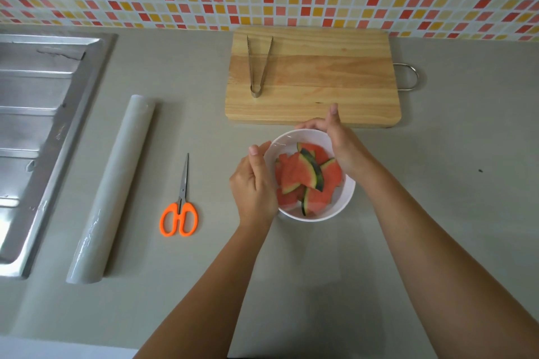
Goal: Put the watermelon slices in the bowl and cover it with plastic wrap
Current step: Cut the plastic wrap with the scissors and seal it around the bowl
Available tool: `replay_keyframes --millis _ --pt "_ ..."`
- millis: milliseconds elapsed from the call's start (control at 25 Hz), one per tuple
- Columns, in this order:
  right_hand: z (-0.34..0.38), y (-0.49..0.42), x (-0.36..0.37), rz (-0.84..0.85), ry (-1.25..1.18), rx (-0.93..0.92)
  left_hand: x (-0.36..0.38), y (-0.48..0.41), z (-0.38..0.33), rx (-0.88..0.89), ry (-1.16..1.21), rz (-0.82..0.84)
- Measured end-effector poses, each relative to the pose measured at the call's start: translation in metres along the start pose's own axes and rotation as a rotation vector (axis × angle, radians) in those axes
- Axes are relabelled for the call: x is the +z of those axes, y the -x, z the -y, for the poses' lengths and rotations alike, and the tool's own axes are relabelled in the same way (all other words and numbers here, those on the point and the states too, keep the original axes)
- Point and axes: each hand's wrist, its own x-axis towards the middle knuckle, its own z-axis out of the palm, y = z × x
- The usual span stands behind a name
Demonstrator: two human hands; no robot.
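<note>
head view, left hand [255, 186], right hand [342, 146] holding bowl [347, 194] sides

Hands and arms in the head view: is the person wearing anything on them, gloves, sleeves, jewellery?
Nothing worn that shows. The left hand and right hand are bare, with no gloves, rings or visible markings. The left forearm and right forearm are uncovered down to the frame's lower edge: no sleeves, watch or bracelet. The nails look short and unpainted.
</note>
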Motion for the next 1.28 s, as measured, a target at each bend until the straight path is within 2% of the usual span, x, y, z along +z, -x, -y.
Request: replay_keyframes --millis 160,240,320,400,440,480,560,640,800,920,1080,1120,1200,1280 --pt "0.001 0.000 0.001 -0.056 0.011 0.053 0.000 0.000 -0.003 0.020 -0.097 -0.045" --pt "0.002 0.002 0.002 -0.174 0.031 0.033 -0.001 0.001 -0.006 -0.018 -0.131 -0.028" --pt "0.002 0.004 -0.009 -0.443 -0.152 -0.051 -0.005 0.001 -0.004 -0.042 -0.109 0.019" --pt "-0.003 0.017 -0.027 -0.739 -0.449 -0.127 -0.013 -0.009 -0.007 -0.080 0.009 0.061" --pt "-0.006 0.030 -0.028 -0.809 -0.552 -0.164 -0.015 -0.018 -0.007 -0.096 0.098 0.098" --pt "-0.010 0.044 -0.021 -0.822 -0.603 -0.192 -0.017 -0.028 -0.009 -0.103 0.178 0.164" --pt "-0.020 0.070 0.010 -0.729 -0.626 -0.226 -0.013 -0.039 -0.013 -0.132 0.299 0.372" --pt "-0.026 0.081 0.040 -0.627 -0.656 -0.177 -0.004 -0.040 -0.013 -0.208 0.395 0.533" --pt "-0.028 0.069 0.048 -0.506 -0.815 -0.071 0.008 -0.037 -0.008 -0.310 0.519 0.660" --pt "-0.029 0.063 0.046 -0.554 -0.840 0.017 0.007 -0.035 -0.005 -0.375 0.555 0.638" --pt "-0.025 0.060 0.043 -0.571 -0.892 0.126 0.007 -0.029 -0.010 -0.354 0.475 0.576" --pt "-0.024 0.061 0.042 -0.575 -0.885 0.142 0.004 -0.029 -0.011 -0.309 0.409 0.512" --pt "-0.025 0.063 0.039 -0.652 -0.727 0.172 -0.004 -0.027 -0.014 -0.199 0.241 0.260" --pt "-0.028 0.067 0.036 -0.764 -0.595 0.139 -0.015 -0.010 -0.010 -0.225 0.218 0.037"
